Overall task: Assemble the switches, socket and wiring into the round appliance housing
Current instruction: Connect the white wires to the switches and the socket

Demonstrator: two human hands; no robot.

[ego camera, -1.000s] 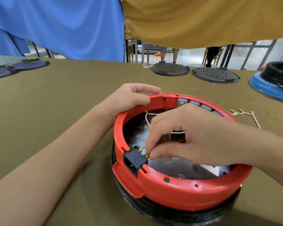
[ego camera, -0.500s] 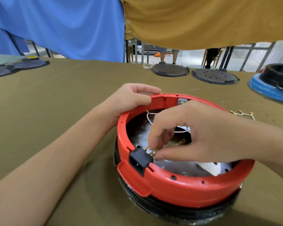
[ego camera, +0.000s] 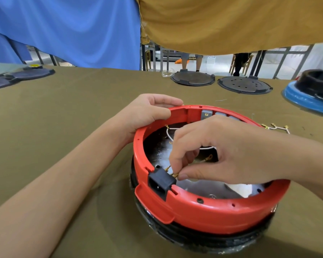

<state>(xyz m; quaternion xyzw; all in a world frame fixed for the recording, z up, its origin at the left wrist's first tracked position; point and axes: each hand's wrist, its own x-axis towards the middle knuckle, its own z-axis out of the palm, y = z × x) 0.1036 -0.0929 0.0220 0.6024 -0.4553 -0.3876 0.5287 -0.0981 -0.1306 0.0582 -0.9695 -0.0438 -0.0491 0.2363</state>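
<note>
Closest of all is the round red plastic housing (ego camera: 211, 213), sitting on the brown table cloth (ego camera: 63, 127) on top of a black ring base (ego camera: 203, 239). A black plastic socket (ego camera: 161, 180) is fitted into a notch in its near wall, with its small brass prongs poking inward. The right hand (ego camera: 231, 151) reaches down inside from the right side. Its thumb and first finger pinch a little brass wire end (ego camera: 175, 175) right at those prongs, probably to push it on (the join itself is too small to see well). The other fingers curl loosely above.

Thin white wires (ego camera: 169, 134) loop across the dark floor of the housing. Grey switch blocks (ego camera: 206, 114) line the far inner wall.

The left hand (ego camera: 147, 112) grips the far left rim, thumb inside and fingers over the outside. It likely keeps the housing from sliding.

Further back lie a spare white wire bundle (ego camera: 276, 127), two dark round plates (ego camera: 193, 79), and a blue and black part (ego camera: 309, 94).
</note>
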